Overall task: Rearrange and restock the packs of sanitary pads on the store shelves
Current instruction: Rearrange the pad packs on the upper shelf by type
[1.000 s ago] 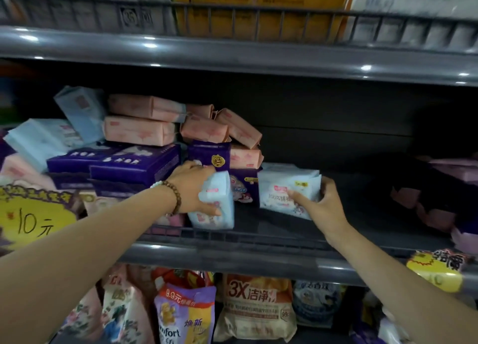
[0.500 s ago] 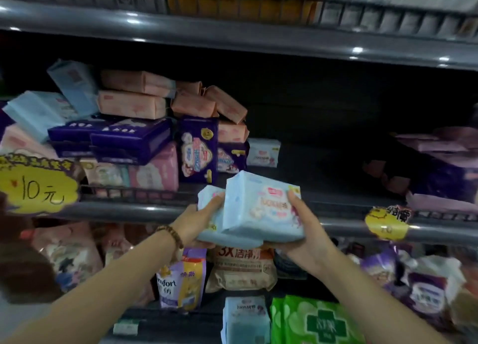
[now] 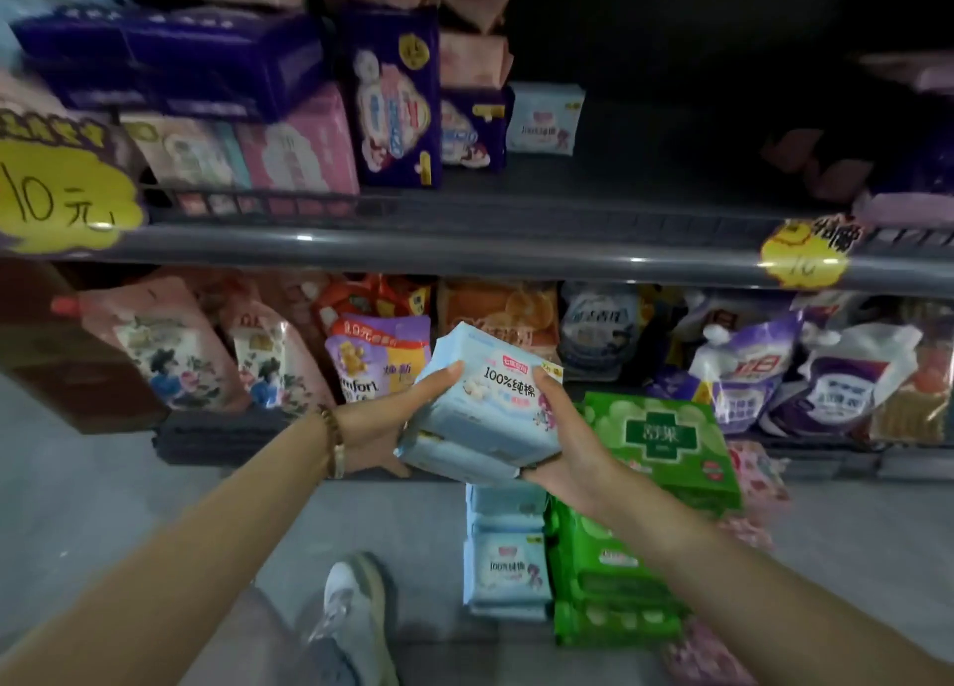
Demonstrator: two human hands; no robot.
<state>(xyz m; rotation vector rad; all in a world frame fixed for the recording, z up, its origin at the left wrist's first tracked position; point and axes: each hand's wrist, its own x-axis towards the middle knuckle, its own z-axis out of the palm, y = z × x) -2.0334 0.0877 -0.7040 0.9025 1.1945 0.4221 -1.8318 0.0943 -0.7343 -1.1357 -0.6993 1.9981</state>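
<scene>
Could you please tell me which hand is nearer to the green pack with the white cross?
Right. The right hand sits directly beside the green pack, overlapping its left edge in view; the left hand grips the far side of the light blue packs, farther left.

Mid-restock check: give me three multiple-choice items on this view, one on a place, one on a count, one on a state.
1. On the upper shelf, the lone light-blue pack stands where from the purple packs? A) left B) right C) on top
2. The held light-blue packs number: A) one B) two C) four
3. The left hand and right hand: A) both grip the packs B) only the left grips C) both hold nothing

Answers: B, it sits just right of them; B, one lies on another; A, fingers curl round both sides.
</scene>
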